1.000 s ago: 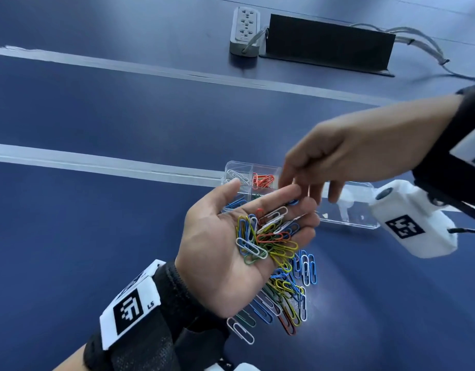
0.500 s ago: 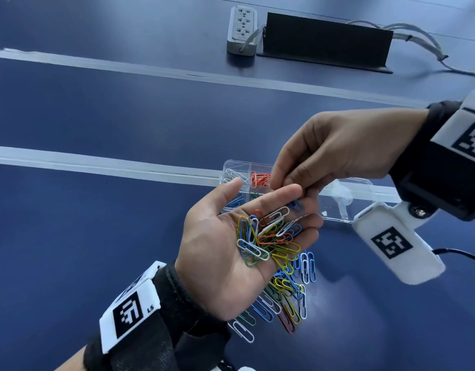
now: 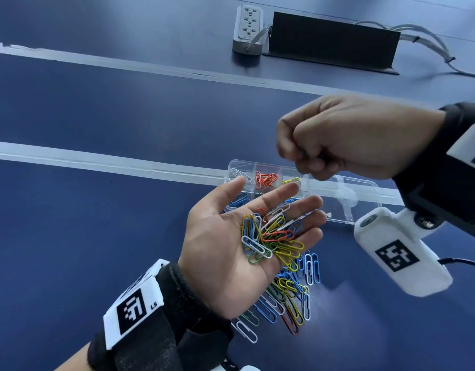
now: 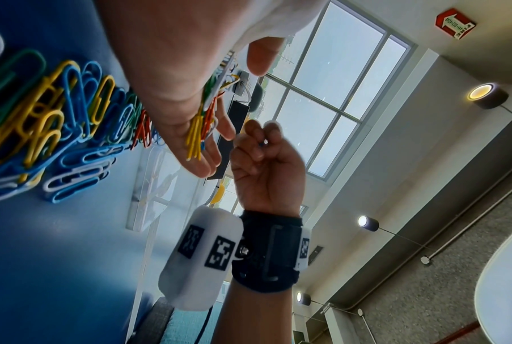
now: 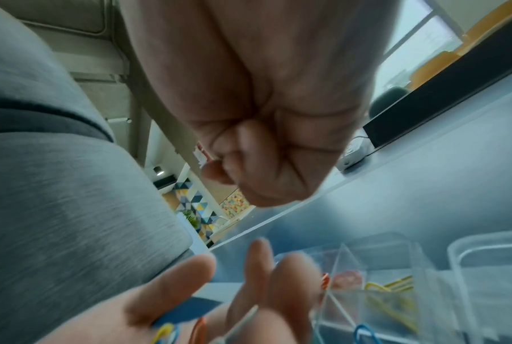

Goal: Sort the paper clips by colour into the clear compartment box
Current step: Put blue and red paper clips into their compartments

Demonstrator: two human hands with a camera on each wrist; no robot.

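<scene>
**Clips in my palm, box just beyond**

I held my left hand (image 3: 225, 250) flat and palm up above the blue table (image 3: 97, 236), fingers straight and relaxed, with a mixed handful of paper clips (image 3: 271, 236) lying loose across the palm and the base of the fingers: yellow, green, blue, white and one orange-red on top. Beneath that hand a larger heap of clips (image 3: 290, 295) lay on the table, mostly blue, yellow and white.

My right hand (image 3: 351, 137) hovered above and just past my left fingertips, curled into a tight fist. From the left wrist camera something small and blue (image 4: 262, 144) showed between its thumb and fingertips; I could not tell for certain that it was a clip.

The clear compartment box (image 3: 365, 199) sat open on the table just beyond my left fingertips and under my right hand. White clips (image 3: 240, 174) lay in its far left cell, red ones (image 3: 266, 180) in the next, yellow ones (image 3: 291, 180) beside those, and blue ones (image 3: 237, 202) in a near cell.

A power strip (image 3: 248, 28) and a black box (image 3: 330, 42) stood at the far edge.
</scene>
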